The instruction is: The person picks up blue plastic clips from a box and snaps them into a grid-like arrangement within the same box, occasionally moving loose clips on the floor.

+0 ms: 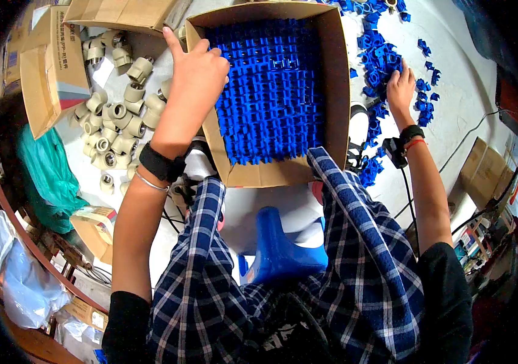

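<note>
Head view: A seated person leans over a cardboard box (283, 173) on the white floor (471, 79), between the knees and just beyond a blue stool (277, 242). The box is packed with tight rows of blue plastic clips (271, 91). The left hand (195, 76) rests over the box's left wall, fingers loosely curled and forefinger raised; whether it grips a piece cannot be told. The right hand (399, 85) lies with fingers stretched onto the loose blue clips (380, 60) scattered right of the box, nothing visibly pinched.

The clips look light, stiff and smooth, likely best picked by their side walls between thumb and fingertips; the rows stand snug against the cardboard, leaving little slack. Beige pipe fittings (113, 127) crowd the floor just left of the box, with open cartons (53, 60) far left and a green bag (46, 170) near left. Bare floor lies to the far right, crossed by a cable (465, 133).
</note>
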`<action>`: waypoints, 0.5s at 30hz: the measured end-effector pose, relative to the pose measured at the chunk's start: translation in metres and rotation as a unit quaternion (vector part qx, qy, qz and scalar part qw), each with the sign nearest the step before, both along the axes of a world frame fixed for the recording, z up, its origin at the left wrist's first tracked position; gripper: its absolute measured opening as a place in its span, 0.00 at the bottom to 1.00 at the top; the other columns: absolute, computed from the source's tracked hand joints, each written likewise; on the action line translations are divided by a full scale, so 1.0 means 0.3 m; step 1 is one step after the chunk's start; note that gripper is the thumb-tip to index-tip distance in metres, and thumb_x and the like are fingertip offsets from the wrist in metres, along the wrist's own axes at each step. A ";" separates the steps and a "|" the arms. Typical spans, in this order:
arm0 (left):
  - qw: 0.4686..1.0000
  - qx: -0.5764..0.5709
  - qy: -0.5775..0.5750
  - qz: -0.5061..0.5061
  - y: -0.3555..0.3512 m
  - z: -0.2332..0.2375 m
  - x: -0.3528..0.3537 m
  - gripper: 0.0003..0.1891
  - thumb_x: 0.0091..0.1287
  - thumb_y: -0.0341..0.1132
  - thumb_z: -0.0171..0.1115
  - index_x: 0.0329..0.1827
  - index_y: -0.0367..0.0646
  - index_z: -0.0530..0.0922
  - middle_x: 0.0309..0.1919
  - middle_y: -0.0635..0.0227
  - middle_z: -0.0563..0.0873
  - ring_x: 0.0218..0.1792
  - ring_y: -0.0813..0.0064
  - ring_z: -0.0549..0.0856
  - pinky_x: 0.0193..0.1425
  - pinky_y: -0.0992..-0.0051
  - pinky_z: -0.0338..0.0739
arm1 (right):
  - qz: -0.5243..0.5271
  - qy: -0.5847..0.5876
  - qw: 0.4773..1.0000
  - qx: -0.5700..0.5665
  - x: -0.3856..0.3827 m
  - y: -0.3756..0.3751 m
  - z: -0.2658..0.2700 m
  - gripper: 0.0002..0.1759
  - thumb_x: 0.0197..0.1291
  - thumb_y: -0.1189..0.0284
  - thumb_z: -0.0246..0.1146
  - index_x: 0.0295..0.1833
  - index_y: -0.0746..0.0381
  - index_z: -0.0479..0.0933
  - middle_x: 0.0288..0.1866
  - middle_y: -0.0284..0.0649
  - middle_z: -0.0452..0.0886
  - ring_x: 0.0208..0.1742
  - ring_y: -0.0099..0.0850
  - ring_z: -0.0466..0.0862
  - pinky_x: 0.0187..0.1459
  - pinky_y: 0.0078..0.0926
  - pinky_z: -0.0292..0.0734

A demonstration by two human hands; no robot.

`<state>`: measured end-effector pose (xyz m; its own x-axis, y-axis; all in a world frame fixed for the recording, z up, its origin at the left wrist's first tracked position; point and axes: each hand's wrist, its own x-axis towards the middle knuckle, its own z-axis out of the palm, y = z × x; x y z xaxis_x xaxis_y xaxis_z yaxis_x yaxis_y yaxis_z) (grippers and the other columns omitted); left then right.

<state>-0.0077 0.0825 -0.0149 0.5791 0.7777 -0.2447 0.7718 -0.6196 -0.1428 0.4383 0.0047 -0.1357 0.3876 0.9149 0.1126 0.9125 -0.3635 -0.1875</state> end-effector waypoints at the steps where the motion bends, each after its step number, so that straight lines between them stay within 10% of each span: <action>1: 1.000 0.010 -0.001 -0.001 -0.001 -0.001 0.000 0.06 0.52 0.42 0.67 0.30 0.54 0.85 0.32 0.77 0.82 0.47 0.74 0.79 0.64 0.29 0.49 | 0.001 0.000 1.000 -0.001 0.017 -0.005 0.003 0.26 0.68 0.62 0.46 0.68 0.60 0.63 0.67 0.57 0.64 0.67 0.51 0.65 0.66 0.44 0.59; 15: 0.998 0.017 -0.053 -0.006 -0.012 0.003 -0.013 0.06 0.54 0.38 0.65 0.32 0.49 0.84 0.33 0.75 0.83 0.45 0.75 0.80 0.65 0.28 0.45 | -0.002 0.129 0.990 -0.057 -0.083 0.034 0.055 0.31 0.66 0.48 0.48 0.72 0.46 0.59 0.69 0.63 0.57 0.71 0.55 0.58 0.68 0.46 0.56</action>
